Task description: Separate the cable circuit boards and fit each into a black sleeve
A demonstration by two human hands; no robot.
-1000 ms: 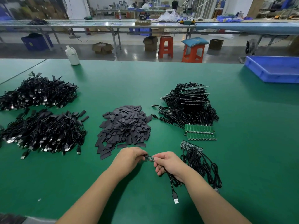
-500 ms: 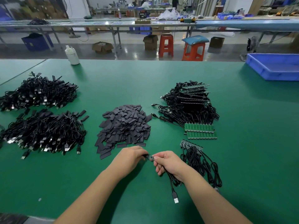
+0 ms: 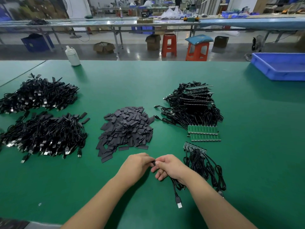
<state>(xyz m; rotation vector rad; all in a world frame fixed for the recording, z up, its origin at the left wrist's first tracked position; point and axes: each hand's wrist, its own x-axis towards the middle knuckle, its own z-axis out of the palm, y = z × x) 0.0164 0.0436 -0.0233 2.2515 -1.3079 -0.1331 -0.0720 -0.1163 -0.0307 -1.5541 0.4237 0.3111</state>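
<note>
Low in the frame's centre, my left hand (image 3: 137, 164) and right hand (image 3: 170, 166) pinch one small black sleeve (image 3: 153, 163) between their fingertips — mostly hidden, so its long axis I cannot tell. Its black cable (image 3: 175, 187) trails toward the lower edge — plug (image 3: 179, 202) pointing down.

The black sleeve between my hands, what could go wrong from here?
1. Both hands, left and right, hide the black sleeve, so a crooked fit could go unseen.
2. The cable trails under the right wrist and may snag on the loose cable bundle beside it.
</note>
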